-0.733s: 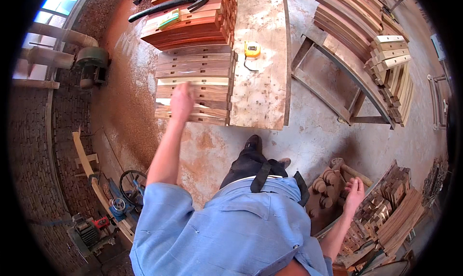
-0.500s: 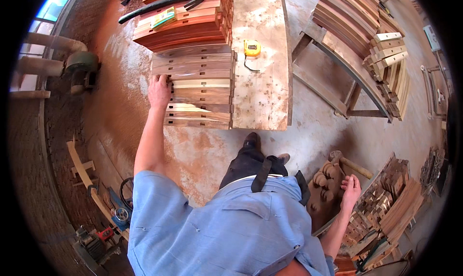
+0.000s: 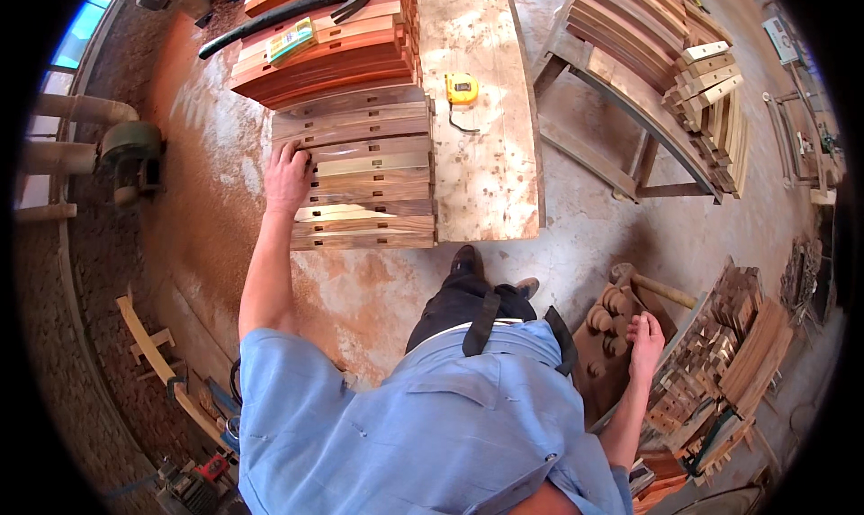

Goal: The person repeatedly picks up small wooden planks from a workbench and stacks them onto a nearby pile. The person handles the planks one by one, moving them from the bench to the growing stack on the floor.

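Observation:
A row of slotted wooden slats (image 3: pixel 364 191) lies side by side on the near end of the worktable, mostly brown with some pale streaks. My left hand (image 3: pixel 288 178) is at their left ends, its fingers bent over the end of one slat beside a narrow dark gap in the row. My right hand (image 3: pixel 645 344) hangs low at my right side with loosely bent fingers and nothing in it. Behind the slats rises a taller stack of reddish slats (image 3: pixel 333 61); a black-handled hammer (image 3: pixel 279 18) and a small yellow-green packet (image 3: pixel 291 41) rest on it.
A yellow tape measure (image 3: pixel 462 89) lies on the bare strip of the worktable (image 3: pixel 490 173). On the right, a bench (image 3: pixel 621 88) carries more slats. Stacked wood pieces (image 3: pixel 711 362) stand near my right arm. A green blower (image 3: pixel 130 160) with pipes is at the left.
A dark gap in the slat row has widened just beyond my left hand. That hand stays at the slat ends. My right hand has risen slightly, and the view has shifted a little.

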A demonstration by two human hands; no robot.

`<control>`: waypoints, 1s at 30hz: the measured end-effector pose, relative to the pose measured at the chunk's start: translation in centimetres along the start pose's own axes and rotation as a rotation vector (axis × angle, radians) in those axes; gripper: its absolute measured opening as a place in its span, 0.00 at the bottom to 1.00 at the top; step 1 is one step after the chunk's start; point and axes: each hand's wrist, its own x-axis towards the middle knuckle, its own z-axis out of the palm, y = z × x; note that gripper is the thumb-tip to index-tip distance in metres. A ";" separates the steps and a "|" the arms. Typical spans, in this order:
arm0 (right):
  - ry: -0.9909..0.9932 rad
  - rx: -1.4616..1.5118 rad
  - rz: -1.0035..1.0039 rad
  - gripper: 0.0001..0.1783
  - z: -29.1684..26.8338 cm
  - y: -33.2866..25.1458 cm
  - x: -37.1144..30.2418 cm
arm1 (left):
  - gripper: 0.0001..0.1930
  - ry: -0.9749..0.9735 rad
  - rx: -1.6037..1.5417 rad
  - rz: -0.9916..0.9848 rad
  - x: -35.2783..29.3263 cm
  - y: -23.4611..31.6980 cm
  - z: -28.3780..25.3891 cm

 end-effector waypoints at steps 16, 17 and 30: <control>-0.151 -0.597 -1.038 0.29 15.5 -19.1 -6.1 | 0.09 0.401 -0.149 0.380 2.7 10.3 -10.2; -0.199 -0.621 -1.111 0.31 16.6 -21.1 -7.0 | 0.09 0.408 -0.177 0.419 3.3 11.6 -10.3; -0.322 -0.473 -0.752 0.24 13.4 -16.7 -4.8 | 0.22 0.531 -0.443 0.388 6.6 26.4 -10.6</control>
